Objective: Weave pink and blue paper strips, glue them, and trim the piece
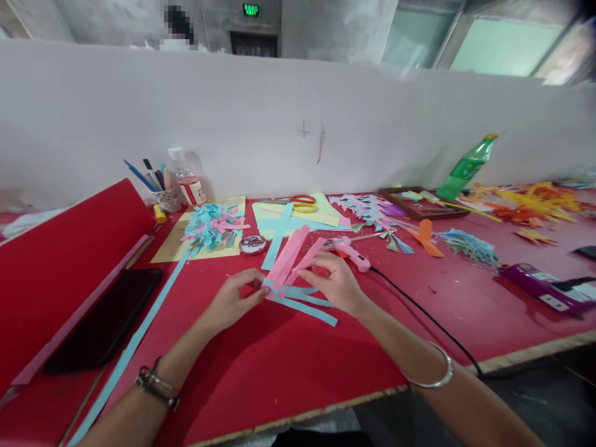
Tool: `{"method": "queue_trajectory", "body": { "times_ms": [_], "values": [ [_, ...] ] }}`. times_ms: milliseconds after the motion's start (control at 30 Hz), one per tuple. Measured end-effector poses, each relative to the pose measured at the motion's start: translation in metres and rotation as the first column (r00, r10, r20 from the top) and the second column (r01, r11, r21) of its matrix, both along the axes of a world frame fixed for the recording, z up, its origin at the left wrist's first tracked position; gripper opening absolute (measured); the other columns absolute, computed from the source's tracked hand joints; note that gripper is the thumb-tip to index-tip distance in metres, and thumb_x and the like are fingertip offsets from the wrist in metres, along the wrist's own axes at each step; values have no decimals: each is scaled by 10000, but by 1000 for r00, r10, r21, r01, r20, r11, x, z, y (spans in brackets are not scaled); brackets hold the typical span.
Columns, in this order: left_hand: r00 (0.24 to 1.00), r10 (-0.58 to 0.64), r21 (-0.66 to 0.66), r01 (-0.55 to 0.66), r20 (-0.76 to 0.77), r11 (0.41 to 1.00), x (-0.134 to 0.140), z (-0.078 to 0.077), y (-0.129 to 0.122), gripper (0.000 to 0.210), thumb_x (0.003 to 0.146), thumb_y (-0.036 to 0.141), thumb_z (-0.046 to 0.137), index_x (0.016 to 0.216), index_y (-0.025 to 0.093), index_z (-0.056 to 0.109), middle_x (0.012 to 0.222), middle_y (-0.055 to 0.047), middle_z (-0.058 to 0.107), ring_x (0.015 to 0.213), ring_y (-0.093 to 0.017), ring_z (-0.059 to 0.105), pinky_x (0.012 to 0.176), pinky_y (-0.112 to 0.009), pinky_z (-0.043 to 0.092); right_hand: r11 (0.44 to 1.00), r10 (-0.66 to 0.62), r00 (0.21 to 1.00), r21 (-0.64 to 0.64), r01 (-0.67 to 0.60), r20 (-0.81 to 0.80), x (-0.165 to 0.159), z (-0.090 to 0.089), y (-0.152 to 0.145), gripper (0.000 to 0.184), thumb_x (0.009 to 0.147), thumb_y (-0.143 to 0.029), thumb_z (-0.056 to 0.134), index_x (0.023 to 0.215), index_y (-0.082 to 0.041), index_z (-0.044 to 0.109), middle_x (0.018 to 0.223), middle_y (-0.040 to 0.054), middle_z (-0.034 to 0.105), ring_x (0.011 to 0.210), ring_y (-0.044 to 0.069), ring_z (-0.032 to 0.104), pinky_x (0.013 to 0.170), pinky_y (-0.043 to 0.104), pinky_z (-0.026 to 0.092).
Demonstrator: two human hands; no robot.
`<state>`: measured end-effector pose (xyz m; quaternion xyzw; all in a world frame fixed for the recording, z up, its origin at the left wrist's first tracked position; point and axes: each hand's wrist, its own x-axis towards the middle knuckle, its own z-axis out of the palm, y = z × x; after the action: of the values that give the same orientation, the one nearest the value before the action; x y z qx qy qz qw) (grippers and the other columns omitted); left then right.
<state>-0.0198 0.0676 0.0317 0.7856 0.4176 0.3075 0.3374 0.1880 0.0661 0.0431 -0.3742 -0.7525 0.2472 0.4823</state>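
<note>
Pink paper strips point(289, 251) and light blue paper strips point(305, 307) cross each other over the red tabletop. My left hand point(242, 295) pinches the strips where pink and blue meet. A narrower pink strip point(310, 256) is between the thumb and fingers of my right hand point(333, 279). Just beyond that hand lies a pink hot glue gun point(354, 253), its black cord running to the right. Another light blue strip point(279, 236) lies flat behind the pink ones. A small round tin point(252, 244) stands beyond my left hand.
Scissors point(305, 208) rest on coloured paper sheets at the back. Pink-and-blue paper curls point(212, 226) and a black phone point(105, 320) are on the left. At the right are a purple power strip point(542, 288), a tilted green bottle point(468, 167) and a tray point(423, 208). A white partition point(261, 118) stands behind.
</note>
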Motion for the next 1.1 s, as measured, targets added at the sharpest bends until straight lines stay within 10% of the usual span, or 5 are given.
{"method": "queue_trajectory", "body": {
  "times_ms": [833, 1100],
  "values": [
    [991, -123, 91, 127, -55, 988, 7, 0, -7, 226, 806, 330, 473, 687, 159, 561, 685, -9, 529, 655, -119, 499, 632, -215, 396, 984, 101, 970, -124, -131, -222, 4, -3, 2, 400, 729, -306, 581, 1098, -217, 457, 967, 46, 559, 873, 155, 532, 771, 301, 452],
    [988, 95, -52, -89, 125, 995, -2, 4, -4, 257, 796, 390, 445, 740, 159, 542, 684, 1, 539, 654, -123, 493, 621, -217, 417, 981, -191, 915, -51, 185, -356, 26, 9, 7, 107, 794, -258, 471, 854, -198, 535, 659, -21, 499, 584, 87, 479, 549, 216, 413]
  ]
}}
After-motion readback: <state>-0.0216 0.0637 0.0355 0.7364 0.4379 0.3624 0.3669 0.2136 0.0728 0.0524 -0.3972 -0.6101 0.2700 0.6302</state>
